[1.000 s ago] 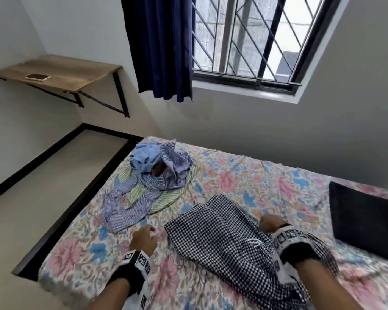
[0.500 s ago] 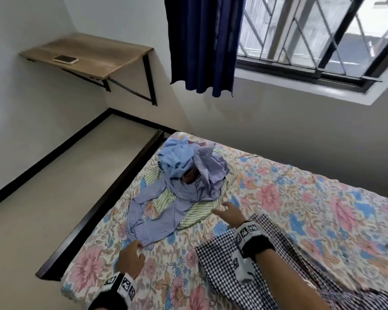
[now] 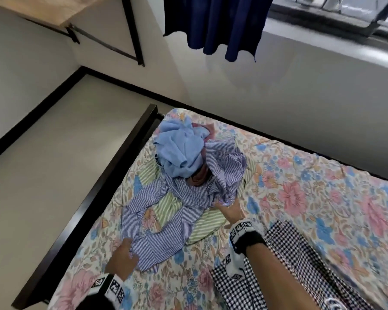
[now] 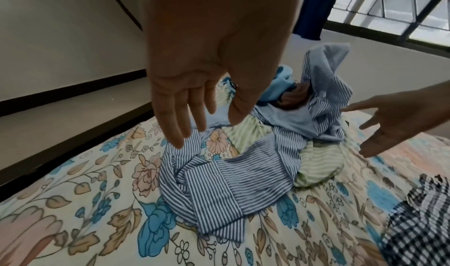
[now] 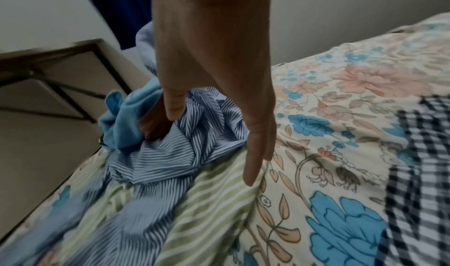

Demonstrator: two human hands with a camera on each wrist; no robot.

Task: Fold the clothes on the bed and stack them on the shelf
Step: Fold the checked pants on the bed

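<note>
Nothing folded yet: crumpled blue-and-white striped cotton shirt [image 3: 166, 211] in the pile on the flowery bed [image 3: 323, 198], wooden wall shelf [image 3: 43, 10] bare where seen, fingers [image 4: 175, 120] of both hands straight, holding nothing.

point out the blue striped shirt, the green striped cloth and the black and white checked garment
blue and white striped shirt [image 3: 166, 238], head view, flat lower panel
pale green striped cloth [image 3: 207, 224], head view, edge showing beneath the shirt
black and white checked garment [image 3: 300, 265], head view, middle of its fabric
</note>
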